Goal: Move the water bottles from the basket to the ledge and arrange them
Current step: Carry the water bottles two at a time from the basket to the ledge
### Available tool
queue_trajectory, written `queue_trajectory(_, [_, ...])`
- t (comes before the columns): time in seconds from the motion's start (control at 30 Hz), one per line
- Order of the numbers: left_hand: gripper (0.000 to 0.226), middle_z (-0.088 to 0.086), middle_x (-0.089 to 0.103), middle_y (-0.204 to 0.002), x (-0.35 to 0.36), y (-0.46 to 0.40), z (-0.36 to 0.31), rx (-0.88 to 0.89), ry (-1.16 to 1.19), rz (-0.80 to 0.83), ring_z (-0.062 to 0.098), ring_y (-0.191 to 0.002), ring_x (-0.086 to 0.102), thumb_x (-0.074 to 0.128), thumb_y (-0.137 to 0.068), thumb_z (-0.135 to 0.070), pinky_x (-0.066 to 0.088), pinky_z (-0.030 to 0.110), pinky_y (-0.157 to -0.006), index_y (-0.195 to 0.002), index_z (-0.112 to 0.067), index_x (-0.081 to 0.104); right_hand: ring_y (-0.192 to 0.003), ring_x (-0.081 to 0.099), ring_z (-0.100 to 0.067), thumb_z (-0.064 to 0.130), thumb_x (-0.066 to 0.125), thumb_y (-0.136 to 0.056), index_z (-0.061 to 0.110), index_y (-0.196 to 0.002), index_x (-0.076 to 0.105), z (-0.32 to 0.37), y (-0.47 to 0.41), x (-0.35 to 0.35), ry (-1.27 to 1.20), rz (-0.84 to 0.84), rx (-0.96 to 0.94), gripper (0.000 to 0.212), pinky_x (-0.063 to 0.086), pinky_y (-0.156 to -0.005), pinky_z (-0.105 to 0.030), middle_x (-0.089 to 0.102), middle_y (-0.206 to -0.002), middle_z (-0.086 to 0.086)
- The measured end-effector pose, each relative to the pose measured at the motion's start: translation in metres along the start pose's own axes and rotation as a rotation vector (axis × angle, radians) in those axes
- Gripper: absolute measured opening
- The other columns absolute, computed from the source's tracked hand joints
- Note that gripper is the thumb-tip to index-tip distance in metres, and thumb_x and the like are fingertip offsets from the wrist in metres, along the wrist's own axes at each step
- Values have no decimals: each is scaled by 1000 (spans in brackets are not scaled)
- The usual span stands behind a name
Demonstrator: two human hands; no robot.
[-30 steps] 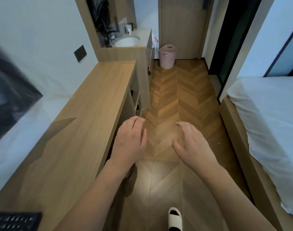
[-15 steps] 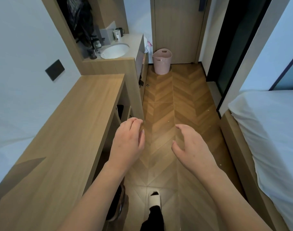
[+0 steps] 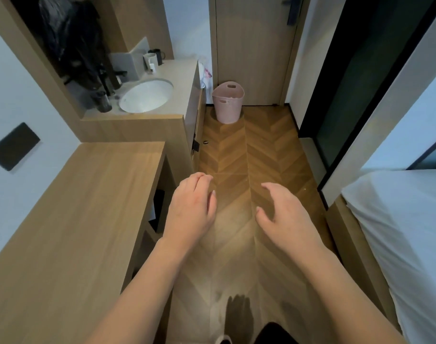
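Both hands out in front above the herringbone floor [image 3: 239, 155], palms down, holding nothing: left hand [image 3: 191, 209] with fingers [image 3: 202, 178] loosely curled, right hand [image 3: 285, 219] with fingers [image 3: 271, 188] relaxed and thumb spread, well apart from each other. Pink basket [image 3: 228, 101] far ahead on the floor, standing upright against the wooden door [image 3: 251, 45], just beside the end of the sink counter; contents hidden from this angle, so bottles not visible. Long wooden surface [image 3: 83, 219] along the left wall, bare on top. Beyond it, higher, white sink [image 3: 146, 95] set in a pale counter, with mugs [image 3: 153, 58] near the back corner and a dark tap to its left. Black wall plate [image 3: 13, 146] on the left wall. White bed [image 3: 405, 232] at right, beside a dark doorway. Dark trouser leg at the bottom edge, blurred.
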State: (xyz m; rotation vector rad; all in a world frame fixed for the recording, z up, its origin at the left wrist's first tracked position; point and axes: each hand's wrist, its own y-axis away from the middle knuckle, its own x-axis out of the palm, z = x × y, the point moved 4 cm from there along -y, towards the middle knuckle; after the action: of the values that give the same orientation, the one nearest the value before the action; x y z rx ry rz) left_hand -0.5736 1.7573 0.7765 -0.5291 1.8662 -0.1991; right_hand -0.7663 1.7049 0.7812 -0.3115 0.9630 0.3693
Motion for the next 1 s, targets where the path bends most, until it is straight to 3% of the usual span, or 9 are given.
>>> queue_trajectory(0.17, [32,5,63,-123,48,-84,13,34,10,37,18,-115,58,57,-95,-22,46,32,-101,-125,-11,61,-122,55,-12,32,58,-95,23,-147,39,-32,-94,7,-5,17,38,56,42,-110,-34,44,-149,3])
queue_trajectory(0.3, [32,4,62,-123,98,-169,16,49,-11,31,19,-114,57,56,-95,-23,47,35,-101,-124,-11,60,-135,43,-11,31,57,-95,21,-147,39,-69,-182,6,-8,-1,19,56,35,-113,-29,44,-149,3])
queue_trajectory(0.53, [32,4,60,-124,163,-340,-3,101,-66,58,20,-113,56,56,-94,-23,46,33,-99,-124,-11,60,-136,40,-11,32,55,-97,22,-147,37,-129,-343,-32,-45,-18,9,55,34,-113,-29,43,-149,4])
queue_trajectory(0.73, [32,3,59,-125,208,-457,-14,105,-25,53,19,-113,55,53,-96,-26,46,32,-100,-125,-13,59,-115,57,-16,33,56,-95,21,-146,39,-166,-463,-54,-27,-17,12,55,44,-106,-36,44,-147,2])
queue_trajectory(1.0, [30,3,59,-122,291,-621,17,103,19,44,19,-109,56,53,-95,-23,46,33,-95,-123,-12,59,-135,39,-13,31,54,-95,22,-146,39,-216,-647,-52,-22,-35,12,53,35,-111,-30,42,-149,5])
